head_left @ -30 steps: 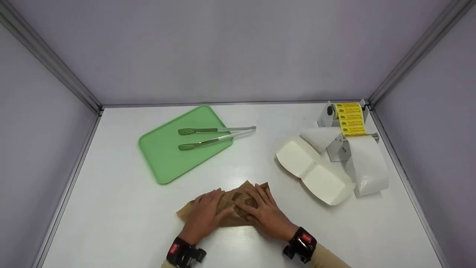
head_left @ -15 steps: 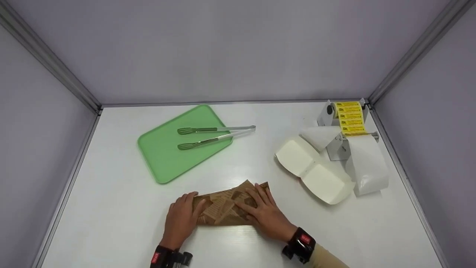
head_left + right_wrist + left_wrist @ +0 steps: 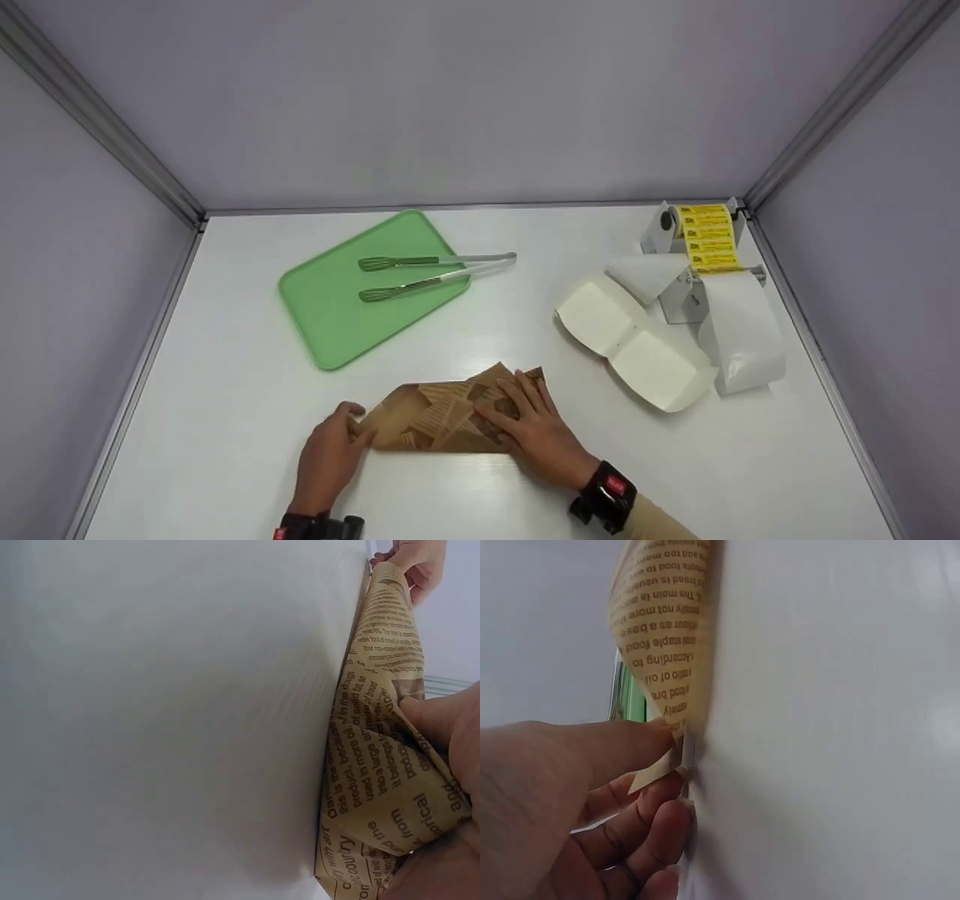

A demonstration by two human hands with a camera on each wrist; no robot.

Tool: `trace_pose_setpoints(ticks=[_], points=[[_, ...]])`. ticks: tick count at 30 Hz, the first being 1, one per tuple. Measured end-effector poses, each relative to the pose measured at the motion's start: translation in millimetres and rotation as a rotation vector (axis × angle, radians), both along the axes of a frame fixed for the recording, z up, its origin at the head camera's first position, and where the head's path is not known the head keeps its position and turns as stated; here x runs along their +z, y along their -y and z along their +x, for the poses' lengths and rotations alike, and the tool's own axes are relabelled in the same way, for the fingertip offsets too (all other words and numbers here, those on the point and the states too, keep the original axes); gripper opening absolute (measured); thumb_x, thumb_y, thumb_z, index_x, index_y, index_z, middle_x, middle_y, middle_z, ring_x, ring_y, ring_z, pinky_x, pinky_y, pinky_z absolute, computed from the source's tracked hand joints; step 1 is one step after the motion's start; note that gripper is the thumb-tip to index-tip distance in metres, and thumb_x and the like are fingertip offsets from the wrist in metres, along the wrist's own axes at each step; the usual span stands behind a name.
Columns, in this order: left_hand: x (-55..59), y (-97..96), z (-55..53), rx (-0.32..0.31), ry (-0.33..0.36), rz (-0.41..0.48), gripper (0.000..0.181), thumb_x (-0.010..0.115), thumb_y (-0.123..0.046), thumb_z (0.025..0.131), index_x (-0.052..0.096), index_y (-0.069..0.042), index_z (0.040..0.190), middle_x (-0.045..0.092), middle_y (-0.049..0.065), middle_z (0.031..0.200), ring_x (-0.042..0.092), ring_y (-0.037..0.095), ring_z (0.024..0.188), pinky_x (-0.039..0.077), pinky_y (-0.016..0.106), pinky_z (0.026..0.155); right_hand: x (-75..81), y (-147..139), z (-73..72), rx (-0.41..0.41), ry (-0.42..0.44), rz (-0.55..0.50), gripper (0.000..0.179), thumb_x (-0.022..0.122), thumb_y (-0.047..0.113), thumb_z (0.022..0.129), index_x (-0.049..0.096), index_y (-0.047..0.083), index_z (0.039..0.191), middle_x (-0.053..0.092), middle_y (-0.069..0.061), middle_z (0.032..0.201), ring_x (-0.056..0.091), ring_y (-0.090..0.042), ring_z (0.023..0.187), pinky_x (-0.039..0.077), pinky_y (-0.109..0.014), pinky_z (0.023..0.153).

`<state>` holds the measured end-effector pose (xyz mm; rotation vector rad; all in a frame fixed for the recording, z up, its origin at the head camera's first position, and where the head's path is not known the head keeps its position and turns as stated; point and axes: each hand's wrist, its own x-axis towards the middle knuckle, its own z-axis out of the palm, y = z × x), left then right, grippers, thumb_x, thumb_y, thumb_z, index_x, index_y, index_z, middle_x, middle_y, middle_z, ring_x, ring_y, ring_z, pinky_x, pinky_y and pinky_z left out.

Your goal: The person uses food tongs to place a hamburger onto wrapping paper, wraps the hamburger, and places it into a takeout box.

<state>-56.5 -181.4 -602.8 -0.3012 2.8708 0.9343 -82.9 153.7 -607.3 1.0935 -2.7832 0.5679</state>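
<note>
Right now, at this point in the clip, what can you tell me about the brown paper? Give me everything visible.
The paper looks thin and creased, with newspaper-style print and darker patches. It lies folded into a long strip across the white table, tapering at its left end, with pointed corners sticking up at the far right. The left hand pinches the left end; the right hand rests on the right part. Any contents are hidden.

In the head view, the right hand (image 3: pixel 538 431) covers part of the printed brown paper (image 3: pixel 439 416), and the bottom edge cuts off the left wrist's black device (image 3: pixel 313 526). Lettering on the yellow labels (image 3: pixel 709 236) is too small to read. The left wrist view crops the left hand (image 3: pixel 551 780) and shows only a sliver of green tray (image 3: pixel 635 701).
</note>
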Motion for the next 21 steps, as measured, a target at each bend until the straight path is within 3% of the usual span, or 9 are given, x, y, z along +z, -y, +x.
trace_pose_setpoints(ticks=[3, 6, 15, 21], points=[[-0.3, 1.6, 0.3, 0.015, 0.034, 0.013, 0.016, 0.077, -0.022, 0.090, 0.067, -0.010, 0.094, 0.066, -0.003, 0.080, 0.060, 0.012, 0.073, 0.046, 0.030, 0.063, -0.2, 0.1, 0.3, -0.002, -0.004, 0.004, 0.057, 0.068, 0.024, 0.097, 0.050, 0.031, 0.150, 0.042, -0.020, 0.155, 0.033, -0.052, 0.146, 0.030, -0.070, 0.115], [0.0, 1.3, 0.5, 0.021, 0.062, 0.015, 0.017, 0.074, -0.026, 0.093, 0.067, -0.012, 0.088, 0.060, -0.003, 0.075, 0.053, 0.012, 0.069, 0.041, 0.028, 0.060, -0.4, 0.4, 0.3, -0.002, -0.007, 0.006, 0.058, 0.068, 0.024, 0.096, 0.050, 0.031, 0.150, 0.042, -0.021, 0.155, 0.033, -0.051, 0.146, 0.030, -0.070, 0.115], [4.2, -2.3, 1.3, 0.010, 0.087, -0.001, 0.021, 0.066, -0.027, 0.099, 0.061, -0.012, 0.085, 0.054, -0.002, 0.073, 0.049, 0.014, 0.066, 0.037, 0.028, 0.058, 0.5, 0.8, 0.6, -0.005, 0.008, 0.016, 0.057, 0.067, 0.026, 0.097, 0.049, 0.031, 0.151, 0.041, -0.020, 0.156, 0.032, -0.051, 0.147, 0.029, -0.069, 0.116], [9.2, -6.5, -0.3, -0.010, 0.111, 0.069, 0.020, 0.056, -0.026, 0.105, 0.053, -0.012, 0.090, 0.051, -0.001, 0.076, 0.047, 0.013, 0.068, 0.035, 0.026, 0.058, -1.1, 0.4, 0.7, -0.010, 0.027, 0.012, 0.054, 0.064, 0.027, 0.099, 0.049, 0.032, 0.151, 0.039, -0.019, 0.158, 0.030, -0.050, 0.148, 0.028, -0.070, 0.116]])
